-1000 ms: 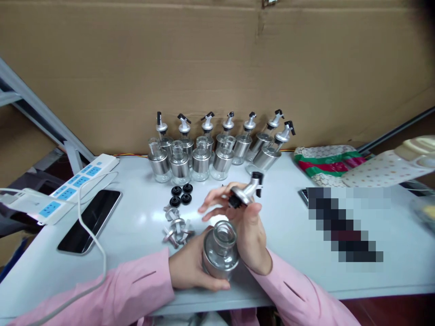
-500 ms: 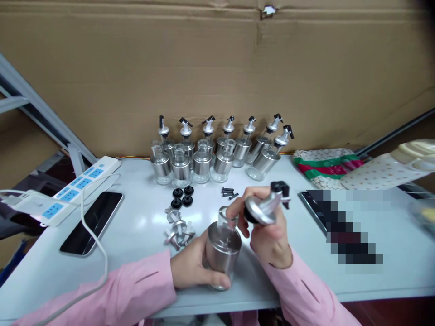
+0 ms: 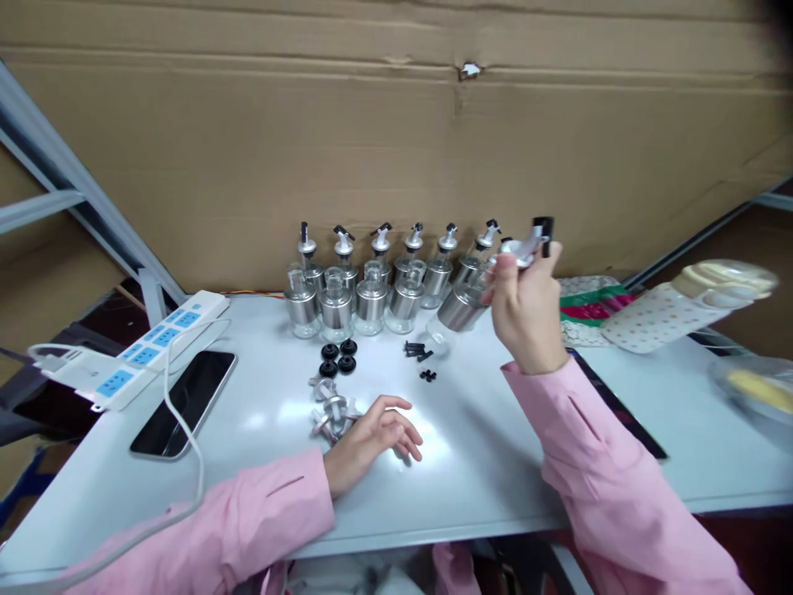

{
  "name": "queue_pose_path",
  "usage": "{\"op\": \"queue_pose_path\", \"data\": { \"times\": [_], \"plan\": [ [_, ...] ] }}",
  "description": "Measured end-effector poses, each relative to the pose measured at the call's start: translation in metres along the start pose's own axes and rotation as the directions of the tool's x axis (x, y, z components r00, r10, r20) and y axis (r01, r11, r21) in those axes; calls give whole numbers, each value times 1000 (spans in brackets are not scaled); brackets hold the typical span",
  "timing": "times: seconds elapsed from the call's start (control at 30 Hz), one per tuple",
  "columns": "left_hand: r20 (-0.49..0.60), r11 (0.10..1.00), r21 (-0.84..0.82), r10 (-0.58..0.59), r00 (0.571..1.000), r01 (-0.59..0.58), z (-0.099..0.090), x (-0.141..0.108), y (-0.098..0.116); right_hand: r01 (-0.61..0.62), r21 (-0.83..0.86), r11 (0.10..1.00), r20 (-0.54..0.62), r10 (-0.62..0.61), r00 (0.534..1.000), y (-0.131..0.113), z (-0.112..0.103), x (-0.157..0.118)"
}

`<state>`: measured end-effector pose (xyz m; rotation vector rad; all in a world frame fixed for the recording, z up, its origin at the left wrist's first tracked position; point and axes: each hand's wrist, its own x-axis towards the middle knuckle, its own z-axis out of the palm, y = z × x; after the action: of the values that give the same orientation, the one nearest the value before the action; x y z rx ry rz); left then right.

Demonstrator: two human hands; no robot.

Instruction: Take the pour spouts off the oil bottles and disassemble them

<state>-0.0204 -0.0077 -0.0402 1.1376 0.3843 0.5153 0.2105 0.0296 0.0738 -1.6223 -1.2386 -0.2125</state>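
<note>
My right hand (image 3: 526, 310) is closed around the top of a glass-and-steel oil bottle (image 3: 459, 309). This bottle leans, its blurred base toward the lower left, and its silver pourer with a black flap (image 3: 534, 241) rises above my fingers. It overlaps the right end of a row of similar bottles (image 3: 437, 277) fitted with pourers. Several bottles without pourers (image 3: 370, 304) stand in front of that row. Holding nothing, my left hand (image 3: 375, 434) hovers low over the table with fingers loosely spread. Beside it lie silver pourer parts (image 3: 334, 409), partly covered by the hand.
Black round stoppers (image 3: 330, 368), dark slim pieces (image 3: 416, 349) and tiny black bits (image 3: 428, 376) lie mid-table. At left are a power strip (image 3: 140, 355), a phone (image 3: 184, 405) and a white cable (image 3: 186, 421). A dotted cloth item (image 3: 644, 318) and a dark flat device (image 3: 619, 405) are at right.
My left hand has let go of the bottle. My right hand has moved up and away to the back row, now gripping a bottle with a pourer on it. The tiny black bits have come into view.
</note>
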Motion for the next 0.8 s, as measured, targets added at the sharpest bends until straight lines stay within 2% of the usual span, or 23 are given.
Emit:
{"op": "queue_pose_path", "data": {
  "times": [0.1,0.2,0.37,0.5,0.53,0.57,0.6,0.63,0.67,0.7,0.73,0.77,0.8],
  "plan": [
    [-4,1000,14,4,1000,-4,0,0,0,33,-51,998,81,-29,996,16,19,5],
    [-1,998,59,1,1000,-1,2,-2,3,45,-58,997,109,-39,993,25,29,8],
    [0,998,66,-10,1000,10,3,-2,4,26,83,996,186,-41,982,27,35,10],
    [-9,999,47,-17,1000,17,2,-1,3,39,184,982,288,-92,953,29,37,4],
    [-11,999,46,-17,1000,17,2,-1,3,54,205,977,282,-112,953,30,37,2],
    [-13,999,47,-17,1000,17,2,-1,3,71,218,973,235,-123,964,32,38,0],
    [-16,999,47,-17,1000,18,2,-1,4,81,226,971,138,-114,984,35,38,-3],
    [-20,999,46,-18,1000,19,2,-1,4,69,233,970,-2,-71,997,39,38,-6],
    [-23,999,43,-21,1000,22,2,-1,4,24,254,967,-152,16,988,45,38,-8],
    [-26,999,39,-26,999,27,2,-1,5,-51,299,953,-273,136,952,52,38,-10],
    [-29,999,35,-32,999,33,2,-1,5,-136,364,921,-342,268,901,60,39,-11],
    [-31,999,33,-37,999,38,2,-1,5,-232,441,867,-322,394,861,69,40,-13],
    [-33,999,31,-41,999,42,2,-1,6,-313,490,814,-256,477,841,78,42,-13]
  ]
}}
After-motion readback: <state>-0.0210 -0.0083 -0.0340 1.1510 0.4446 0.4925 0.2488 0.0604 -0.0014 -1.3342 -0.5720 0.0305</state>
